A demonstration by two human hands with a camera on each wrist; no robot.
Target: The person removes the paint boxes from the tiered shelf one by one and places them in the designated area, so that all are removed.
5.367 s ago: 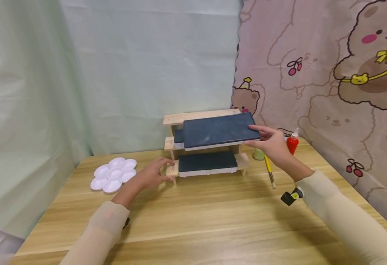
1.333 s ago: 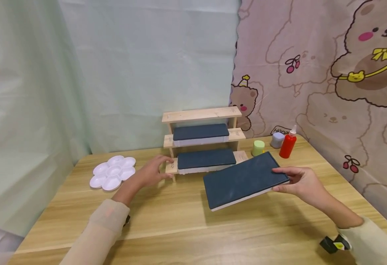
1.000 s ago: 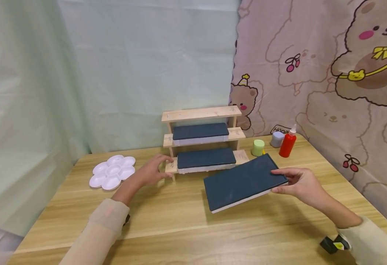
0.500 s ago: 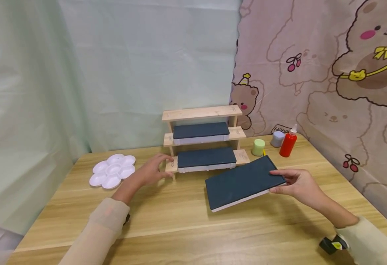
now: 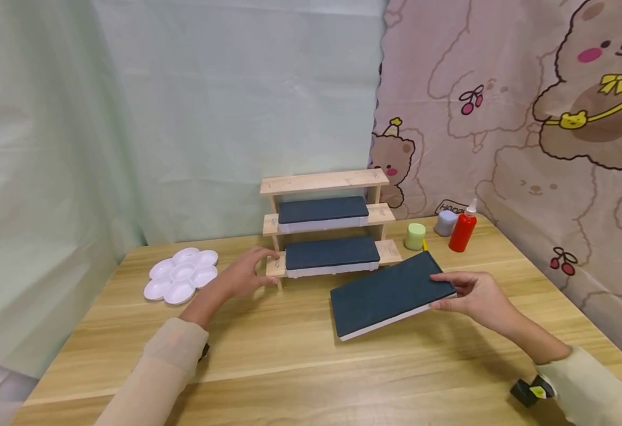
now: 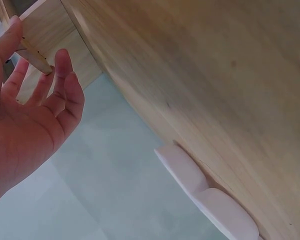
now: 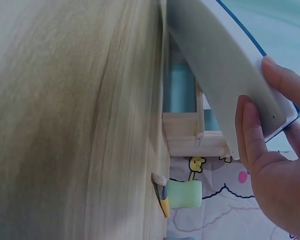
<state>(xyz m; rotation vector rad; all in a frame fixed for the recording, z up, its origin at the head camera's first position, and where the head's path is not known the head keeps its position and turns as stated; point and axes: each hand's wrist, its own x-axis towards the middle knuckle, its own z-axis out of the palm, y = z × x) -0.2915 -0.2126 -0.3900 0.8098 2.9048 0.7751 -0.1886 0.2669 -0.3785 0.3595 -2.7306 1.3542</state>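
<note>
In the head view my right hand pinches the right end of a flat white box with a dark blue lid. The box slants in front of the rack, its right end raised off the table; the right wrist view shows its pale underside. My left hand holds the left end of the lowest board of a stepped wooden rack. In the left wrist view the board's corner lies between thumb and fingers. Similar lidded boxes sit on the middle step and the lowest step.
A white flower-shaped palette lies left of the rack. To the right stand a green jar, a blue-grey jar and a red bottle. A paintbrush lies near the green jar. Curtains hang behind the wooden table.
Since the oldest frame, my right hand has brought the box from before the upper steps down and forward over the table. Lately it has shifted slightly left. My left hand has stayed put.
</note>
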